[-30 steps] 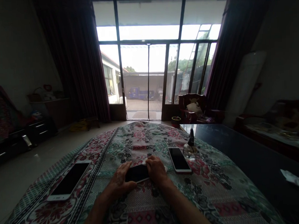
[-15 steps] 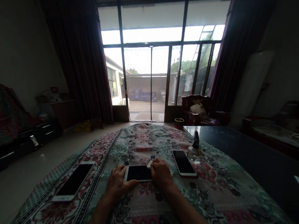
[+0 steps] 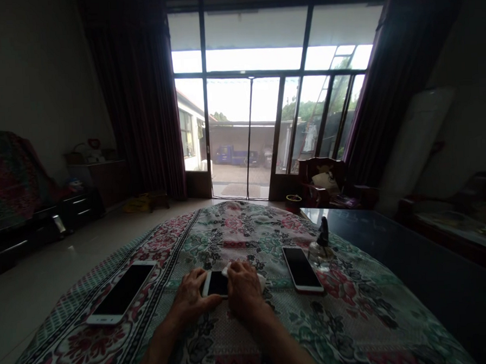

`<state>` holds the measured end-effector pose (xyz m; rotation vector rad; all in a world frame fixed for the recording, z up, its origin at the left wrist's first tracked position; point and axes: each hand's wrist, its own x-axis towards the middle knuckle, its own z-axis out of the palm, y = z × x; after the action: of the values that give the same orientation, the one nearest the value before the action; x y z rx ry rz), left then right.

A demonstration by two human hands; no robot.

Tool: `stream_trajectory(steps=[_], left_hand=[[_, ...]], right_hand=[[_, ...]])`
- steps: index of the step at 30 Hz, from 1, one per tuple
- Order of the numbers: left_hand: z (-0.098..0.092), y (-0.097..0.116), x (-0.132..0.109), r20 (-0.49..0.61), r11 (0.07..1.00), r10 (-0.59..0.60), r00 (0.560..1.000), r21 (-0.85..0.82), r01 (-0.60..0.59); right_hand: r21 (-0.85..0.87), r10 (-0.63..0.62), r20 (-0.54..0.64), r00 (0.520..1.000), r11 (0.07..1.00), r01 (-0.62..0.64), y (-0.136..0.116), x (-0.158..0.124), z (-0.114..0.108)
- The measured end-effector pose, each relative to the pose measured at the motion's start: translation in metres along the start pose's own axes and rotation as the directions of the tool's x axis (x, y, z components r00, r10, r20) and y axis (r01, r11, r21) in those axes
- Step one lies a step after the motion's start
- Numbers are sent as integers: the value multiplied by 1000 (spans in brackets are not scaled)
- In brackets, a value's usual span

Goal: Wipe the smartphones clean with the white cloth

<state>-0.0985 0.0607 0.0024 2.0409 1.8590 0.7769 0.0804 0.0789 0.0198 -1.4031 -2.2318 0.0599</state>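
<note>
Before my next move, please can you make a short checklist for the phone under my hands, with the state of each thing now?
1. Left hand rests on the left edge of the middle phone: ok.
2. Right hand covers the phone's right part: ok.
3. White cloth lies under and beside the right hand: ok.
4. Middle phone's screen is clean: cannot tell, it is too dark and small.
5. Left phone and right phone lie apart from both hands: ok.
6. Glass bottle stands upright beyond the right phone: ok.
</note>
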Motion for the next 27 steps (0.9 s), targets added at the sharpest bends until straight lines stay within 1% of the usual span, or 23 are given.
stream_trajectory(steps=[4, 6, 8, 10, 13, 15, 16, 18, 21, 24, 26, 27], left_hand=[[0, -5, 0, 3, 1000, 16, 1000, -18, -15], [-1, -4, 0, -3, 1000, 15, 1000, -20, -15], [-2, -3, -1, -6, 1000, 16, 1000, -26, -16], [-4, -3, -1, 0, 999, 24, 1000, -35, -24], [-8, -4, -2, 20, 998, 50, 999, -46, -49], [-11, -4, -2, 36, 997, 69, 997, -47, -67], [-12, -4, -2, 39, 997, 73, 997, -44, -71], [-12, -4, -2, 39, 997, 67, 997, -36, -66], [-10, -6, -1, 30, 998, 54, 998, -31, -53], [-7, -10, -1, 13, 996, 85, 996, -35, -85], [-6, -12, -1, 1, 994, 106, 994, -35, -106], [-6, -13, -1, 2, 993, 108, 994, -36, -108]], right_hand=[[42, -106, 8, 994, 994, 106, -6, -5, -1], [63, -120, 1, 993, 991, 120, -5, -6, -2], [68, -80, -6, 997, 994, 80, -1, -3, -4], [54, 8, -26, 1000, 999, -7, 7, 0, -8], [13, 151, -69, 986, 989, -151, 20, 4, -15], [-14, 198, -91, 976, 980, -200, 25, 5, -18], [-25, 197, -99, 975, 979, -200, 25, 4, -18], [-31, 142, -100, 985, 989, -146, 19, 1, -16], [16, -34, -58, 998, 999, 35, 1, -7, -9], [94, -203, -22, 979, 974, 204, -17, -14, -2], [128, -238, -14, 971, 963, 238, -23, -15, 0], [134, -220, -15, 975, 966, 220, -23, -15, 1]])
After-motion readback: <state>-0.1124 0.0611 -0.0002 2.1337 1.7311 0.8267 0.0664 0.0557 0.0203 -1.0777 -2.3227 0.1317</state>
